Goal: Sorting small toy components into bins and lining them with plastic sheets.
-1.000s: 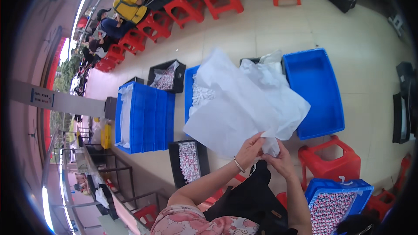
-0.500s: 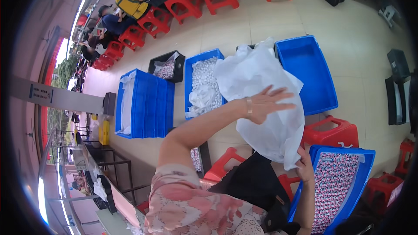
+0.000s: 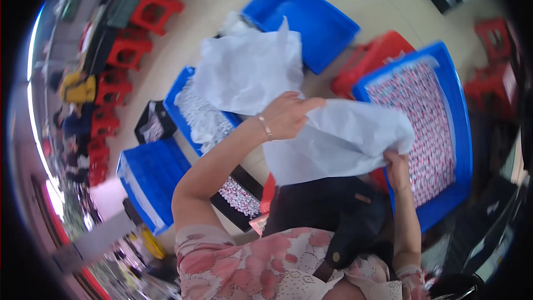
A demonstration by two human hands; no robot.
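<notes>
Since half a second ago, the white sheet (image 3: 338, 141) has swung more sideways, so its right end now reaches past the left edge of the full blue tray (image 3: 463, 139). The left hand (image 3: 286, 115) had its fingers spread wide; now they are pulled in, with one poking out to the right. The whole view has turned too, so some of the shift comes from the head moving.

I think the step in hand is turning the sheet and pulling it straight. The next move seems to call for a good pinch at two edges, so the sheet stays wide and does not fold up.

The sheet is between the two hands and in front of the person's lap. The right hand (image 3: 397, 169) is clamped on its lower right corner, just beside the left edge of the tray. The left hand is at the sheet's top edge, well apart from the right one. I can't tell if it pinches the sheet or only touches it. I also can't tell if the sheet's end rests on the tray's edge or hangs above it.

Lots of little pink and white pieces (image 3: 427, 139) fill most of the tray. More white sheeting (image 3: 250, 72) sits past the left hand, near the right corner of a blue bin (image 3: 176, 103). The hand hides whether it joins the held sheet.
</notes>
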